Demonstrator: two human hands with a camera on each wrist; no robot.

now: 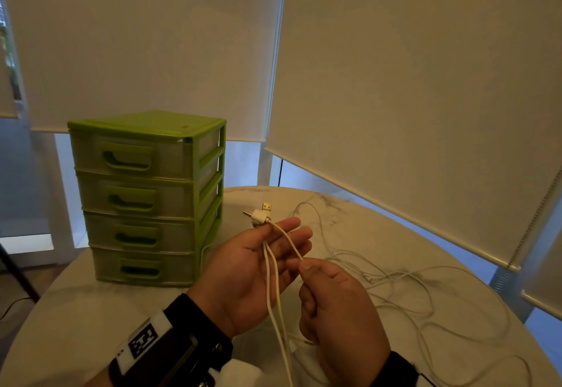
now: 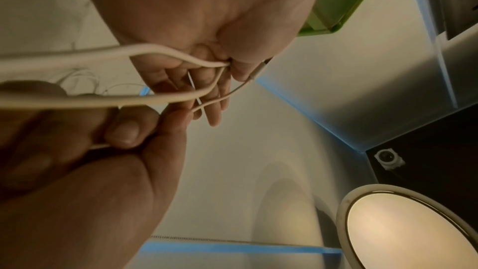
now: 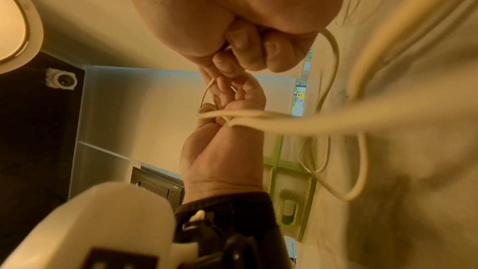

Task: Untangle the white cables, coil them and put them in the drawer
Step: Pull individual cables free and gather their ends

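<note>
Several white cables [image 1: 272,280] run across my left hand [image 1: 252,252], which is held palm up with its fingers straight. In the left wrist view the thumb [image 2: 240,69] pinches them against the fingers. Two USB plugs [image 1: 261,213] stick out past the fingertips. My right hand [image 1: 304,265] pinches one thinner white cable [image 2: 209,103] between thumb and forefinger, just right of the left palm. More white cable [image 1: 410,295] lies in loose tangled loops on the table to the right. The green drawer unit [image 1: 146,198] stands at the left with all its drawers shut.
The round marble table [image 1: 121,310] carries everything; its far edge curves behind the drawer unit. Roller blinds [image 1: 395,82] cover the windows behind. A dark stand leg [image 1: 18,271] is on the floor at the far left.
</note>
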